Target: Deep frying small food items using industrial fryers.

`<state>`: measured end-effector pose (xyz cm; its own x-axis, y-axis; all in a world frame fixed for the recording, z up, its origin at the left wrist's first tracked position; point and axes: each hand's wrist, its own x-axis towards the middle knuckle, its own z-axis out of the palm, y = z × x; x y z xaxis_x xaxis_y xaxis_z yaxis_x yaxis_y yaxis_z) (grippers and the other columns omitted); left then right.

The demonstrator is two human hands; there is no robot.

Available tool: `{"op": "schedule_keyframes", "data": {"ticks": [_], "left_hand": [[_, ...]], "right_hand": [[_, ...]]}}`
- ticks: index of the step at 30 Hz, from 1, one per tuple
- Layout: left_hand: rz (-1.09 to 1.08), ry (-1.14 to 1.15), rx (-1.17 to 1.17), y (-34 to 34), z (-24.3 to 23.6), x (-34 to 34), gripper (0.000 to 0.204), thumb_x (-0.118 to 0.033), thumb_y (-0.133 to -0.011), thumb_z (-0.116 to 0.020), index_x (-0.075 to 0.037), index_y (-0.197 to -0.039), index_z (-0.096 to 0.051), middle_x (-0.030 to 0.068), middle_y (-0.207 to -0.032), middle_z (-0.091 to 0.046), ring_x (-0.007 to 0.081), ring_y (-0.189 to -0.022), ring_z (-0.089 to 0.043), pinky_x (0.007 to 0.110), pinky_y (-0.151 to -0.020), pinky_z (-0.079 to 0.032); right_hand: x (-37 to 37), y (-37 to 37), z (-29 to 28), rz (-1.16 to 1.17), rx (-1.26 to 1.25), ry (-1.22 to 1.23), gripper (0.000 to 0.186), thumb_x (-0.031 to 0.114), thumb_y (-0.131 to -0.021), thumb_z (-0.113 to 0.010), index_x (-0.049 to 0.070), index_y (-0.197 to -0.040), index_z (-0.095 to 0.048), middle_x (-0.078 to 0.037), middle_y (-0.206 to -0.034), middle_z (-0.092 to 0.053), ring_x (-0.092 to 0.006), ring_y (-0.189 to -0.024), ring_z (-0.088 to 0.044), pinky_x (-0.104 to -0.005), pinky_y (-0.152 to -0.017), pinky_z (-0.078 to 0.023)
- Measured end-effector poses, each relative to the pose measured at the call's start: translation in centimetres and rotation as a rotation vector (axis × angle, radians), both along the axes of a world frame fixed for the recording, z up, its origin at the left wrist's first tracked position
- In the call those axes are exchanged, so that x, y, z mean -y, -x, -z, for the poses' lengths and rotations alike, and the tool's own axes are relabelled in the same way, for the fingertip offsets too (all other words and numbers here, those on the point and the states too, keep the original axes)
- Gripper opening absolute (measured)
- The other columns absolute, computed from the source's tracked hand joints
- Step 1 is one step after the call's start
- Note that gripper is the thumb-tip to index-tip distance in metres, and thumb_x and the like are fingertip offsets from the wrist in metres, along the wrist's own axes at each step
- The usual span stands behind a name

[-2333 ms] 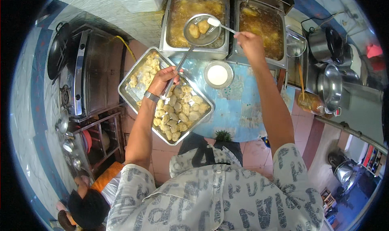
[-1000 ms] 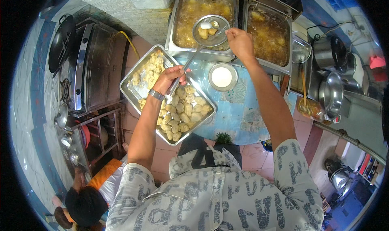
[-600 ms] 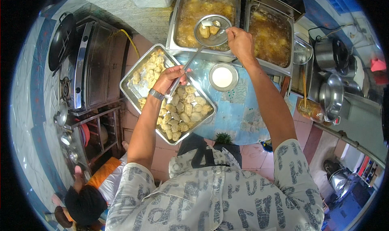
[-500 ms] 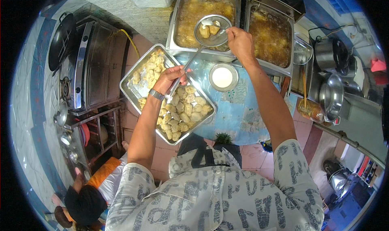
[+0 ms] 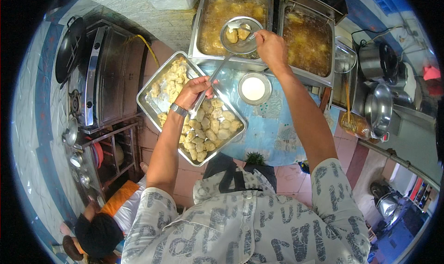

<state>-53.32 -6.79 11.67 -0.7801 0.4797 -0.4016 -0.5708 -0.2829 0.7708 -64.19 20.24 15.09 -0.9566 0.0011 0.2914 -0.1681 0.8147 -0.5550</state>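
My left hand (image 5: 194, 90) grips the long handle of a metal skimmer (image 5: 245, 44) held over the left fryer's bubbling oil (image 5: 212, 14). Golden fried pieces (image 5: 231, 36) lie in its basket, with some white material among them. My right hand (image 5: 273, 49) is closed on a metal spoon (image 5: 253, 35) reaching into the basket. Below my left hand is a steel tray (image 5: 141, 99) of pale, lumpy fried or battered pieces (image 5: 215, 127). A metal bowl of white substance (image 5: 253, 88) stands right of the tray on a blue-covered table (image 5: 277, 130).
A second oil-filled fryer (image 5: 305, 39) adjoins the first. Steel pots (image 5: 377, 60) and a basin (image 5: 377, 109) stand at right. A stove (image 5: 99, 79) with a black pan (image 5: 69, 51) is at left. Another person (image 5: 95, 229) is low at the bottom left.
Since the earliest frame, my right hand has moved inward toward the skimmer, bringing the spoon down among the pieces. The last half second shows only slight movement.
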Motion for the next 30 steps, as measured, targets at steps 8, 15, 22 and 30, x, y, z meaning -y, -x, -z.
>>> {"op": "schedule_keyframes", "data": {"ticks": [8,15,22,30], "left_hand": [[0.001,0.025,-0.007,-0.1,0.1,-0.2,0.023,-0.014,-0.093,-0.055,0.003,-0.107,-0.061,0.0016,-0.066,-0.055,0.0119,-0.062,-0.051,0.025,-0.065,-0.043],[0.010,0.049,-0.030,-0.1,0.0,-0.3,0.023,-0.013,-0.093,-0.055,0.003,-0.108,-0.061,0.0019,-0.067,-0.055,0.0120,-0.063,-0.052,0.025,-0.065,-0.044],[0.004,0.072,-0.012,0.0,0.0,-0.4,0.024,-0.011,-0.093,-0.053,0.005,-0.109,-0.059,0.0021,-0.067,-0.056,0.0117,-0.063,-0.052,0.024,-0.065,-0.043],[-0.001,0.077,0.013,0.2,-0.2,-0.8,0.025,-0.012,-0.093,-0.053,0.006,-0.110,-0.059,0.0018,-0.067,-0.055,0.0118,-0.064,-0.052,0.024,-0.065,-0.043]], "right_hand": [[0.6,-0.4,-0.5,0.034,-0.007,0.008,0.017,0.024,-0.086,-0.060,0.011,-0.092,-0.071,-0.016,-0.089,-0.067,-0.0370,-0.079,-0.065,-0.0438,-0.069,-0.052],[0.7,-0.4,-0.9,0.015,0.022,-0.037,0.017,0.023,-0.086,-0.061,0.011,-0.091,-0.070,-0.016,-0.087,-0.067,-0.0372,-0.076,-0.064,-0.0434,-0.066,-0.052],[-0.5,-0.8,-0.3,-0.062,-0.133,-0.009,0.017,0.020,-0.086,-0.055,0.008,-0.079,-0.065,-0.016,-0.081,-0.065,-0.0385,-0.073,-0.062,-0.0475,-0.065,-0.049],[-0.6,-1.8,-0.8,-0.084,-0.123,-0.117,0.017,0.020,-0.086,-0.055,0.007,-0.077,-0.062,-0.014,-0.083,-0.066,-0.0358,-0.073,-0.063,-0.0456,-0.064,-0.050]]}}
